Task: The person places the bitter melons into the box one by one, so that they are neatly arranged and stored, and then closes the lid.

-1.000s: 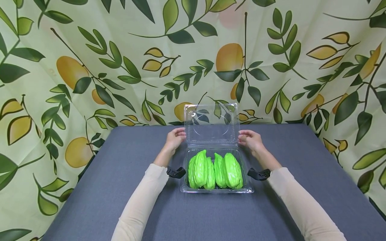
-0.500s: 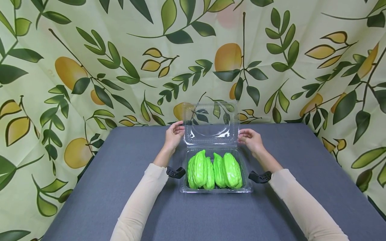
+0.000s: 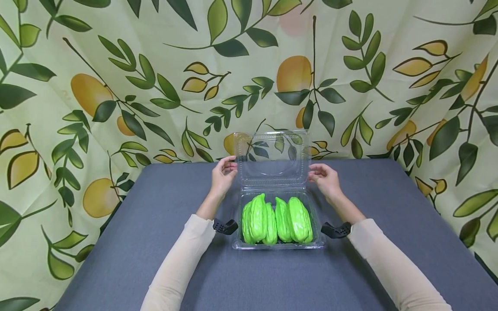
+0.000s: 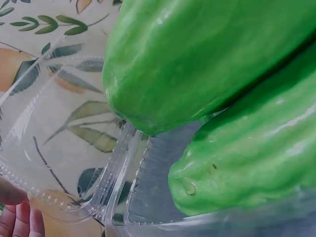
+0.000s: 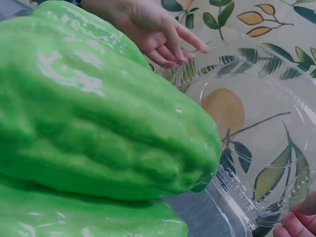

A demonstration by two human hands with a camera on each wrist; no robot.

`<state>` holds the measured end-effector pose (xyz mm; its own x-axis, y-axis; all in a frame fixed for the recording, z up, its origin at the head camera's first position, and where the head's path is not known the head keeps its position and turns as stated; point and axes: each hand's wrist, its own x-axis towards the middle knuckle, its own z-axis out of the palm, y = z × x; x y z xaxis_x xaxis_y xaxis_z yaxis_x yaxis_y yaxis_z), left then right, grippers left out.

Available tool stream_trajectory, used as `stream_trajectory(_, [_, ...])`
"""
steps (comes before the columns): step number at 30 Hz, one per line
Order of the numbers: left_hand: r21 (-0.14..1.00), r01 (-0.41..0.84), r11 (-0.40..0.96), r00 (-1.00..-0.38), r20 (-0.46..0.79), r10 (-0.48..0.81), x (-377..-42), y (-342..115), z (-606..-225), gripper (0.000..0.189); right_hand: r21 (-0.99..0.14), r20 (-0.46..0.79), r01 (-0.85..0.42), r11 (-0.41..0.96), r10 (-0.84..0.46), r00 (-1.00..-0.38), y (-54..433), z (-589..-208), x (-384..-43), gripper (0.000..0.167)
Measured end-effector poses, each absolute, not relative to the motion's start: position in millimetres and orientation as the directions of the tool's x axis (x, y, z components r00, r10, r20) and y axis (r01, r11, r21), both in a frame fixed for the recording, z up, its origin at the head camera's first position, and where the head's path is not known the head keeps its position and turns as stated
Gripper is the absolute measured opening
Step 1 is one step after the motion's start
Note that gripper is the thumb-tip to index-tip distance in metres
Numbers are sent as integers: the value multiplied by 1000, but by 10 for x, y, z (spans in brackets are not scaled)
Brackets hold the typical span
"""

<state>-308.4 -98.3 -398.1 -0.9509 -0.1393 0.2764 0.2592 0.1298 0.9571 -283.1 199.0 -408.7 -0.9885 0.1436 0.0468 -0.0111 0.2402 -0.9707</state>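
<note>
A clear plastic clamshell container (image 3: pixel 279 247) lies on the table with several green ribbed gourds (image 3: pixel 298 220) in its base. Its hinged lid (image 3: pixel 272 166) stands raised at the back. My left hand (image 3: pixel 223 175) is at the lid's left edge, its fingers loosely extended; in the right wrist view the index fingertip comes right up to the rim. At the opposite edge, my right hand (image 3: pixel 326 179) pinches the lid between thumb and bent fingers. Thumb and fingertips (image 5: pixel 296 224) show at the rim in the right wrist view, partly cut off.
A grey-blue cloth covers the table (image 3: pixel 163 250). Behind it hangs a curtain (image 3: pixel 249 73) printed with leaves and orange fruit. A black wrist device (image 3: pixel 225 226) is on the left wrist, and another black device (image 3: pixel 336 230) on the right one.
The lid's upper edge has risen slightly and its tilt has changed. The left hand has shifted a little up and to the left, its fingers spreading more. Gourds and base stay put.
</note>
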Motion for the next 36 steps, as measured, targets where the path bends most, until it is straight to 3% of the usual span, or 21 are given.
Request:
stream_trajectory(17, [953, 297, 60, -943, 303, -135, -2976, -1016, -3982, 34, -977, 151, -115, 180, 202, -968, 1965, -4087, -2772, 27])
stream_trajectory(36, [908, 378, 177, -913, 397, -87, -2842, -1113, -3988, 23, -972, 159, -122, 199, 185, -970, 1964, -4075, -2654, 26])
